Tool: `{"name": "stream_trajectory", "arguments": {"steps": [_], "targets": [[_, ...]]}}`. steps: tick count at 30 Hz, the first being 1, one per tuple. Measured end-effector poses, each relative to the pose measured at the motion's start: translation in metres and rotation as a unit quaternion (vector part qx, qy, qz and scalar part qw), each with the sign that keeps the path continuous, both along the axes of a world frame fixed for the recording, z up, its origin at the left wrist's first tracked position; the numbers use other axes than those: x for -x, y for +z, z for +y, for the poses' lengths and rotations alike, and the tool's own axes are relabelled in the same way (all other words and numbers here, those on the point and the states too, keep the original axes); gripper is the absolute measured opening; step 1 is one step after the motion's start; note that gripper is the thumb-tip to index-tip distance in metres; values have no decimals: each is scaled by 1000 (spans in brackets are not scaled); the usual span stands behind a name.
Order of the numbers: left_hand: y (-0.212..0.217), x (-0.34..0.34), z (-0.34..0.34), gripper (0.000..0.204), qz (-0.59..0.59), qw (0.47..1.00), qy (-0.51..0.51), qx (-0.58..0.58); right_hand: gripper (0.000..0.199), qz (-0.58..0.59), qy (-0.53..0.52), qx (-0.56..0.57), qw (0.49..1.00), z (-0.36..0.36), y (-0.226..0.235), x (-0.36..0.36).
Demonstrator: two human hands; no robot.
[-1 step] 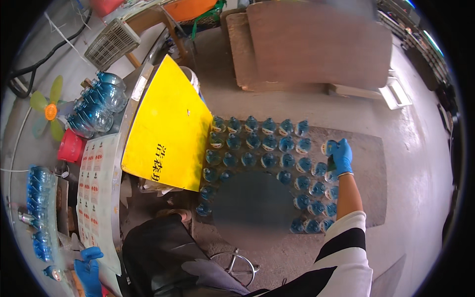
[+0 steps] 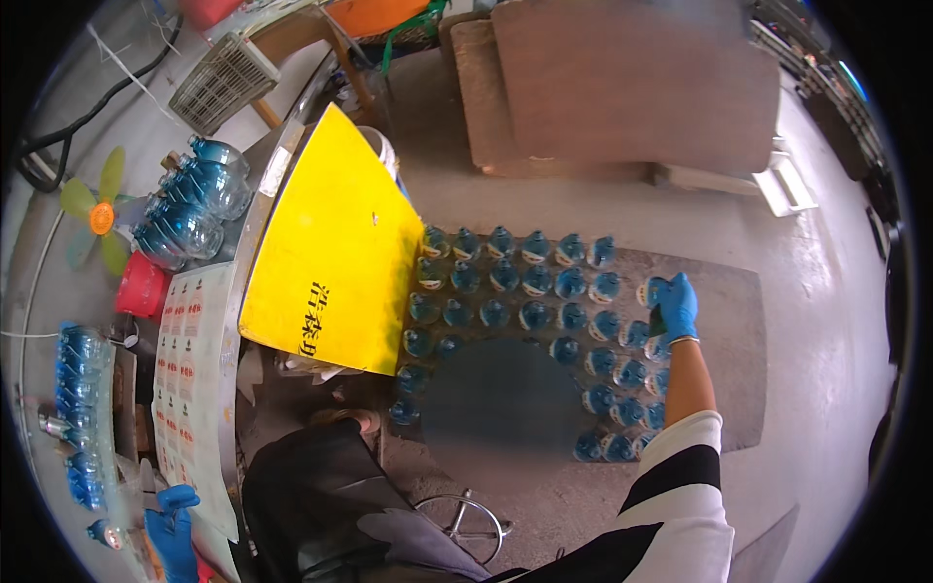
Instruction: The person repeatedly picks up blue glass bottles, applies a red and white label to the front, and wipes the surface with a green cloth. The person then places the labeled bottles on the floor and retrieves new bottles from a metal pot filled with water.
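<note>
Setting blue bottles out on the floor mat beside the yellow board.

I see the grey floor mat [image 2: 739,291] right of the yellow board [image 2: 335,253], and on it the block of blue bottles [image 2: 515,282] standing upright in rows, caps up, long axes vertical, with a bare patch in the middle. My right hand [image 2: 676,306], blue-gloved, is at the far right end of the rows from the board, fingers curled over the top of one bottle [image 2: 653,290], seemingly gripping it. I judge this a placing step; next I would need to let go cleanly without tipping neighbours. My left hand [image 2: 175,530], also gloved, is low and left of the board near the label sheets [image 2: 185,360]; its grip I cannot tell.
</note>
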State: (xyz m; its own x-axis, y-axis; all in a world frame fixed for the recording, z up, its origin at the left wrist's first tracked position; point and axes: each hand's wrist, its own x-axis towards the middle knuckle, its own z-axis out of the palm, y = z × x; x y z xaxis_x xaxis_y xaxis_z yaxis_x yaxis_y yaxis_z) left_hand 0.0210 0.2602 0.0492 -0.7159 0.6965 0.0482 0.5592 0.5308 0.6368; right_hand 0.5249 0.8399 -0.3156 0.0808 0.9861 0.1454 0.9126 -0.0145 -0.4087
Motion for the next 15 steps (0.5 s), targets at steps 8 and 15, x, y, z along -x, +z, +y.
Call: {"name": "stream_trajectory", "arguments": {"steps": [8,15], "targets": [[-8,13,-2,9,34,992,112,39,34,-13,-18,108,994,38,-89,2],[-2,0,7,11,74,991,103,47,42,96,37,139,985,33,-79,27]]}}
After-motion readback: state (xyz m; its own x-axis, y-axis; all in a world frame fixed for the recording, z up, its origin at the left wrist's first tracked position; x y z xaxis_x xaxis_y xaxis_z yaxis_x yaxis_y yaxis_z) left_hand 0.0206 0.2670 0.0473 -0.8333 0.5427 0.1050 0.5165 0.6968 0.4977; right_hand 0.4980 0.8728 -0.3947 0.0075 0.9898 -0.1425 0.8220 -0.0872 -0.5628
